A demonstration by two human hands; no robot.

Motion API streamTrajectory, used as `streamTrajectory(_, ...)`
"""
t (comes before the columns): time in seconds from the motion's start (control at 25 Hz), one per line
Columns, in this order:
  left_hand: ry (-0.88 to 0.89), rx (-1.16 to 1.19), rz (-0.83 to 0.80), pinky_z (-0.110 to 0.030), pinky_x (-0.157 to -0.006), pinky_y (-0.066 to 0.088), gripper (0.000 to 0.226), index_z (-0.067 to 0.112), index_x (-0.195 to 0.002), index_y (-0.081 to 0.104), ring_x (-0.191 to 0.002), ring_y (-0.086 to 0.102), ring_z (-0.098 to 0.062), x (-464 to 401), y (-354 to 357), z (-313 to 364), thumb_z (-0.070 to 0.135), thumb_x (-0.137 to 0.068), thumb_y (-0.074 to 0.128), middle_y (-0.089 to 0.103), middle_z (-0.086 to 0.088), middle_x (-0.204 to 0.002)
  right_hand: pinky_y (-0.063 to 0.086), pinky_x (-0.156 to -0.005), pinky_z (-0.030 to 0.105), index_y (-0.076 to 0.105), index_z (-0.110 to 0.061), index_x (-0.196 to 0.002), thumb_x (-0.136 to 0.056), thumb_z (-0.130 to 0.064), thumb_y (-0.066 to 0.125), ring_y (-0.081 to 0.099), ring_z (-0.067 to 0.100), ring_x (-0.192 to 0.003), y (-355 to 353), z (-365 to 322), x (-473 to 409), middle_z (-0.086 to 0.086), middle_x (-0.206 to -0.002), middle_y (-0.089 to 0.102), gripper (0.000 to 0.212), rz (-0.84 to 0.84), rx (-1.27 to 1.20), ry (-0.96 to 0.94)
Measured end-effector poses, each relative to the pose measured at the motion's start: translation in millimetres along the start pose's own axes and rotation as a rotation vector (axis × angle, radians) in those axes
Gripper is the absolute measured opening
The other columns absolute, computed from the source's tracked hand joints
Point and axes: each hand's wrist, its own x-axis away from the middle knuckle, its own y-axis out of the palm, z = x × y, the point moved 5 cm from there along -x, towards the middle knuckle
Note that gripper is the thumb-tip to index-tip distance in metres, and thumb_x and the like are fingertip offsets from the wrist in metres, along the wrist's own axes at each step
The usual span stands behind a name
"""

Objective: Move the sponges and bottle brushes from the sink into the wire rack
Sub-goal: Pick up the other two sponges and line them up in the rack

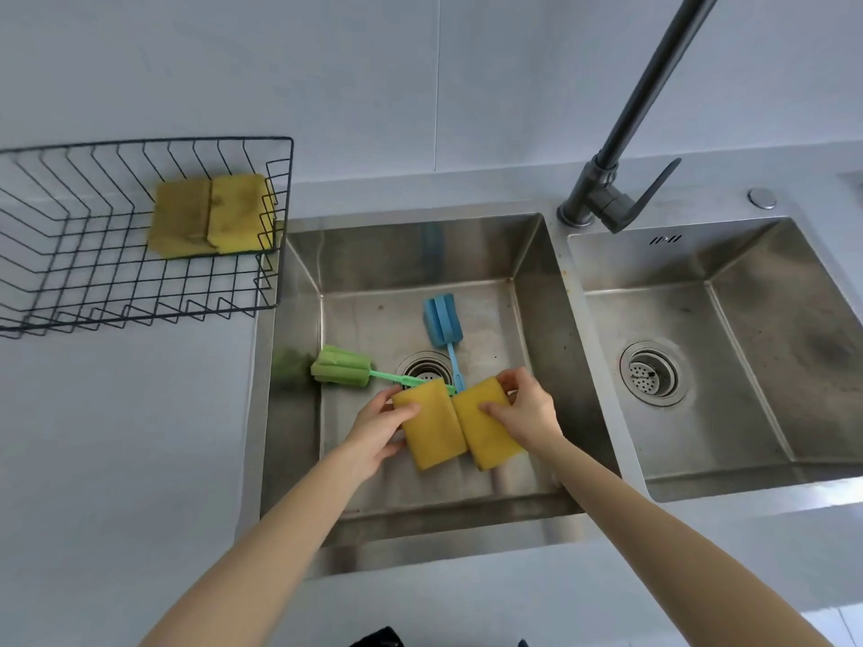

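- You held two yellow sponges side by side, touching, over the left sink basin [537, 254], just in front of its drain [426, 366].
- Your left hand [380, 429] had its fingers closed on the left sponge [432, 424]; your right hand [525, 410] pinched the right sponge [485, 429].
- The green bottle brush [343, 366] and blue bottle brush [442, 322] lay on that basin's floor, handles meeting by the drain.
- Left of the basin, the wire rack [93, 273] held two more sponges [212, 214].

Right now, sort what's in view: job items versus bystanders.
Job: left hand on one sponge; right hand on another sponge; green brush; blue brush; wire rack holding two sponges; left sink.
Bystanders: faucet; right sink.
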Motion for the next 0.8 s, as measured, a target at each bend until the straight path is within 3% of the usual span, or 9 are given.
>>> streamTrajectory(0.12, 0.070, 0.016, -0.019, -0.042, -0.098, 0.042, 0.056, 0.014, -0.136, 0.035, -0.109, 0.048, -0.020, 12.4, -9.9, 11.0, 0.007, -0.086, 0.059, 0.048, -0.007, -0.126, 0.042, -0.083, 0.027, 0.049, -0.009, -0.123, -0.082, -0.020, 0.069, 0.054, 0.025, -0.111, -2.7, -13.3, 6.4, 0.011, -0.124, 0.056, 0.047, -0.002, -0.051, -0.016)
streamTrajectory(0.28, 0.177, 0.026, 0.010, -0.039, -0.103, 0.038, 0.061, 0.009, -0.136, 0.030, -0.113, 0.048, -0.021, 24.0, -24.2, 21.0, 0.006, -0.084, 0.061, 0.044, -0.013, -0.139, 0.042, -0.081, 0.026, 0.050, -0.011, -0.122, -0.082, -0.022, 0.069, 0.051, 0.017, -0.096, -5.3, -33.1, 16.9, 0.011, -0.122, 0.058, 0.045, 0.017, -0.102, -0.055)
streamTrajectory(0.4, 0.233, 0.011, 0.003, -0.043, -0.107, 0.037, 0.068, 0.018, -0.138, 0.026, -0.123, 0.046, -0.028, 32.7, -31.1, 28.9, 0.008, -0.082, 0.063, 0.044, -0.011, -0.138, 0.043, -0.082, 0.028, 0.049, -0.013, -0.121, -0.083, -0.024, 0.069, 0.049, 0.016, -0.095, -5.7, -47.9, 25.5, 0.009, -0.120, 0.058, 0.045, 0.031, -0.133, -0.079)
streamTrajectory(0.6, 0.358, -0.012, 0.017, -0.048, -0.101, 0.044, 0.060, 0.024, -0.132, 0.034, -0.120, 0.048, -0.029, 54.1, -44.8, 51.5, 0.015, -0.082, 0.065, 0.046, -0.008, -0.131, 0.046, -0.089, 0.033, 0.046, -0.012, -0.124, -0.084, -0.026, 0.067, 0.051, 0.018, -0.101, -12.5, -74.4, 35.0, -0.001, -0.108, 0.050, 0.047, 0.020, -0.176, -0.104)
streamTrajectory(0.8, 0.479, -0.043, 0.071, -0.041, -0.090, 0.047, 0.058, 0.022, -0.133, 0.035, -0.113, 0.049, -0.023, 80.0, -61.8, 78.5, 0.022, -0.083, 0.064, 0.047, -0.004, -0.122, 0.045, -0.082, 0.030, 0.045, -0.011, -0.125, -0.085, -0.025, 0.066, 0.050, 0.017, -0.099, -24.2, -96.7, 40.0, 0.000, -0.108, 0.051, 0.048, 0.046, -0.272, -0.136)
